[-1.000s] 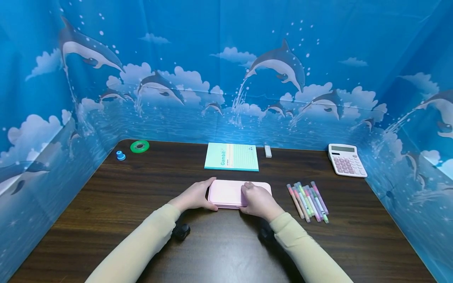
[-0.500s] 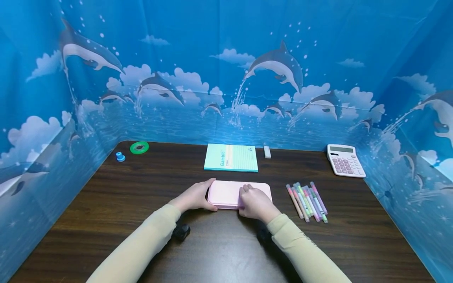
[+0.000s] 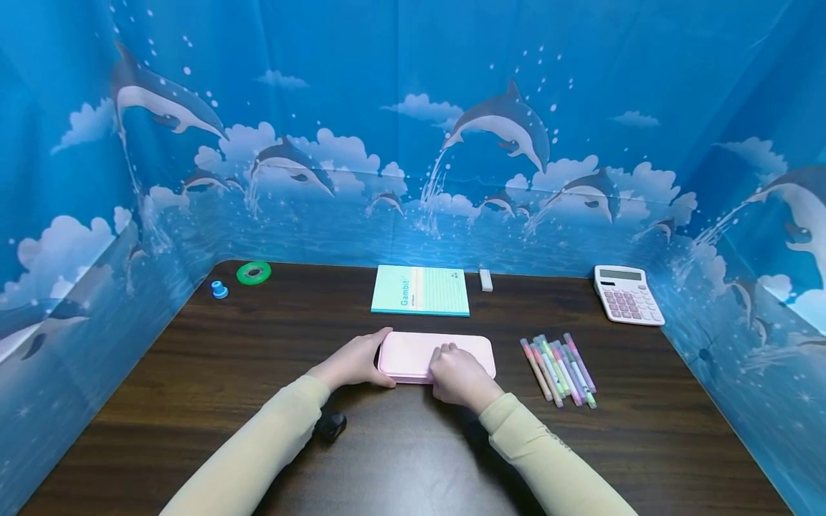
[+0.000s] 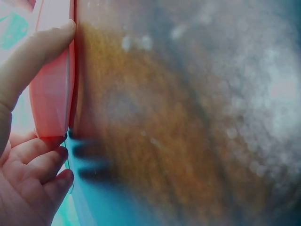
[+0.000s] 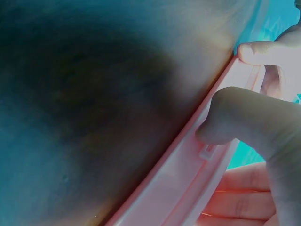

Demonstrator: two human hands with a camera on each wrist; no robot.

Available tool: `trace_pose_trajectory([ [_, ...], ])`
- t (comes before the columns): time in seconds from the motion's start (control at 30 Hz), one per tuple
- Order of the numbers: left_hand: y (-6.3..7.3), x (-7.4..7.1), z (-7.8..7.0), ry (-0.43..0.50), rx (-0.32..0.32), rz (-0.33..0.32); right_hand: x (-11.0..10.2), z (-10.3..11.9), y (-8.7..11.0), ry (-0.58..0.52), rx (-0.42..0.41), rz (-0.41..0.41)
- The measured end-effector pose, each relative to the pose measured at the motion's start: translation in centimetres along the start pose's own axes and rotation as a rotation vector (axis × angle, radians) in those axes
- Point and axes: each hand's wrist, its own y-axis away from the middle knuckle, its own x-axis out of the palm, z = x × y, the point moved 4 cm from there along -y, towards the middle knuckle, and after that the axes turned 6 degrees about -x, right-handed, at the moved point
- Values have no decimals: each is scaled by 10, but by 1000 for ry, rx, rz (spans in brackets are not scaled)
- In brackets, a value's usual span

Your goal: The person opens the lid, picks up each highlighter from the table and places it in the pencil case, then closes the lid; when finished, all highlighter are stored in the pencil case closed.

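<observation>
A pink pencil case (image 3: 406, 352) lies lengthwise on the dark wooden table with its lid down. My left hand (image 3: 353, 361) grips its left end, the thumb along the front edge and the fingers round the back corner. Over the front right half, my right hand (image 3: 461, 378) has its fingers curled on the lid. In the right wrist view, the right thumb (image 5: 225, 117) presses on the front side beside a small latch (image 5: 207, 151). The left wrist view shows the left thumb (image 4: 44, 49) on the case's side and the fingertips at its end.
Behind the case lies a mint notebook (image 3: 421, 290), with a white eraser (image 3: 486, 280) beside it. Several colored markers (image 3: 558, 370) lie to the right, below a calculator (image 3: 628, 294). A green tape roll (image 3: 254, 272) and a small blue object (image 3: 219, 289) sit at back left.
My right hand has slid a little left along the front of the pencil case, its fingers curling more. The left hand keeps its hold, and the case stays in place.
</observation>
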Motion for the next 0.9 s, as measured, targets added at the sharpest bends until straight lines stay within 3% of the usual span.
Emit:
trace_pose_trajectory([
  [0.53, 6, 5, 4, -13, 16, -5, 4, 10, 0, 20, 43, 74],
  [0.9, 2, 0, -2, -9, 14, -9, 0, 9, -5, 74, -7, 73],
])
